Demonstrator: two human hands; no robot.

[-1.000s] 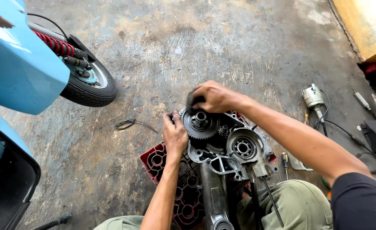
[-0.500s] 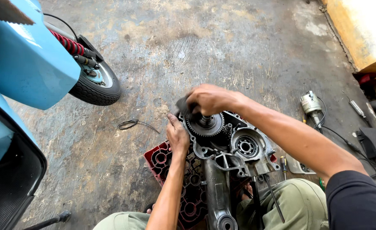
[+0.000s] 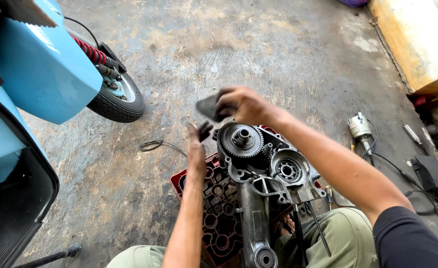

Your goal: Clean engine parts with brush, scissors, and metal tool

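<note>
A dark flat piece [image 3: 210, 105], blurred so that its kind cannot be told, is gripped between the fingers of the right hand [image 3: 246, 105] and held in the air just above and to the left of a large toothed gear [image 3: 241, 140]. The gear is seated in the upper end of a grey metal engine crankcase [image 3: 258, 198], with a round bearing seat [image 3: 288, 170] just beside it to the right. The left hand [image 3: 197, 149] is held partly open with nothing gripped in it, its dark, greasy fingertips [image 3: 204, 130] close to the left rim of the gear; whether they touch the case cannot be told. The crankcase is laid on a dark red plastic crate [image 3: 214, 203], which is set on the stained concrete floor [image 3: 258, 44]. A light blue scooter [image 3: 45, 74] is parked at the left, its rear wheel [image 3: 117, 99] and red shock spring [image 3: 90, 51] in view. A loop of black wire [image 3: 152, 145] is lying on the floor near the crate, and a grey power tool [image 3: 360, 126] with its cable is lying well apart to the right.
</note>
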